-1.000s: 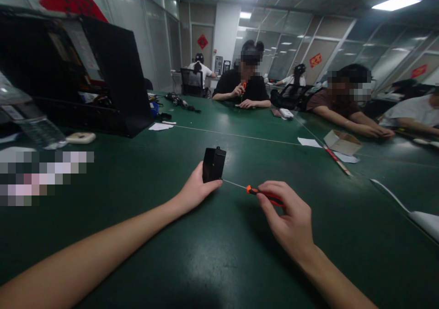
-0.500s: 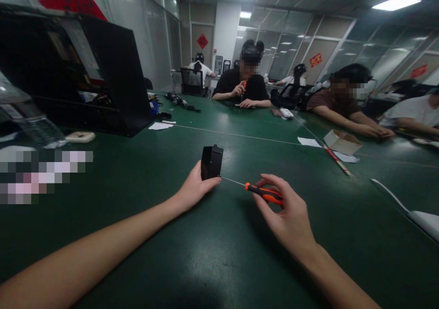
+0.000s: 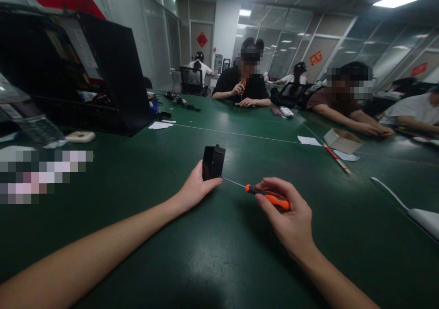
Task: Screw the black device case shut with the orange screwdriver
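Observation:
A small black box-shaped part [image 3: 213, 161] stands upright in my left hand [image 3: 198, 184], my thumb laid along its lower front edge. My right hand [image 3: 290, 213] is closed around the orange and black handle of a screwdriver [image 3: 277, 200]. Its thin metal shaft points left, and the tip meets the lower right corner of the black part, close to my left thumb. What the tip touches there is too small to make out. Both hands are above the green tabletop [image 3: 206, 245].
On the left stand a large open black case [image 3: 113, 80] and a clear plastic bottle [image 3: 32, 116]. To the right lie a cardboard box [image 3: 342, 140], a red-striped stick [image 3: 338, 159] and paper [image 3: 309, 140]. Across the table a person [image 3: 242, 82] also holds a screwdriver; others sit at right.
My right hand has shifted slightly right and down, its fingers now further along the screwdriver handle, which has turned. The black part has moved a touch to the right in my left hand.

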`<state>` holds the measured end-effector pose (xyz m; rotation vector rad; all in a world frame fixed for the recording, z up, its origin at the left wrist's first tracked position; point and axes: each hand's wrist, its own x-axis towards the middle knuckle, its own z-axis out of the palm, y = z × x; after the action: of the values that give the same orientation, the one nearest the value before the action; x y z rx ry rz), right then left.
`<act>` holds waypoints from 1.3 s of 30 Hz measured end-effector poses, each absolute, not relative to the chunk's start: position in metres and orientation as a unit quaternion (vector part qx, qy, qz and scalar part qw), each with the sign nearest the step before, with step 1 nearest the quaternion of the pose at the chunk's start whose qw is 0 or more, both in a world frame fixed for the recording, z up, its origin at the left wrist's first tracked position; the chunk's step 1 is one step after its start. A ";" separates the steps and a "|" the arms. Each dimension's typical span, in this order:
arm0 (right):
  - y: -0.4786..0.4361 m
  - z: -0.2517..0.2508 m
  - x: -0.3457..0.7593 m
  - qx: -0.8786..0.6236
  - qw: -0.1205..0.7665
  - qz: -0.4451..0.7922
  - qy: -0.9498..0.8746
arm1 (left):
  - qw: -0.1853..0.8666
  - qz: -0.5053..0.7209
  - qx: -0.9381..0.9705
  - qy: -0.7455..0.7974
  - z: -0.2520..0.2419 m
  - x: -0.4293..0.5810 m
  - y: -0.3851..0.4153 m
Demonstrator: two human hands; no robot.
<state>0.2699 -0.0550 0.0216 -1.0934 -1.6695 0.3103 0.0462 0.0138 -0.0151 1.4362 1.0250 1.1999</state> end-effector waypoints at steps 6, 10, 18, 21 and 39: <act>-0.053 0.024 0.278 -0.487 0.464 0.154 -0.724 | 0.490 0.498 0.577 0.422 -0.014 0.047 0.013; -0.052 0.020 0.278 -0.480 0.469 0.114 -0.732 | 0.499 0.502 0.571 0.417 -0.015 0.048 0.013; -0.051 0.019 0.278 -0.477 0.465 0.066 -0.743 | 0.497 0.497 0.572 0.422 -0.012 0.047 0.013; -0.051 0.022 0.279 -0.493 0.447 0.063 -0.744 | 0.490 0.494 0.581 0.422 -0.013 0.046 0.013; -0.051 0.019 0.273 -0.464 0.517 0.110 -0.711 | 0.492 0.490 0.584 0.420 -0.014 0.046 0.013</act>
<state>0.2732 -0.0511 0.0186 -1.1150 -1.7059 0.2652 0.0459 0.0131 -0.0137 1.4179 1.0184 1.1887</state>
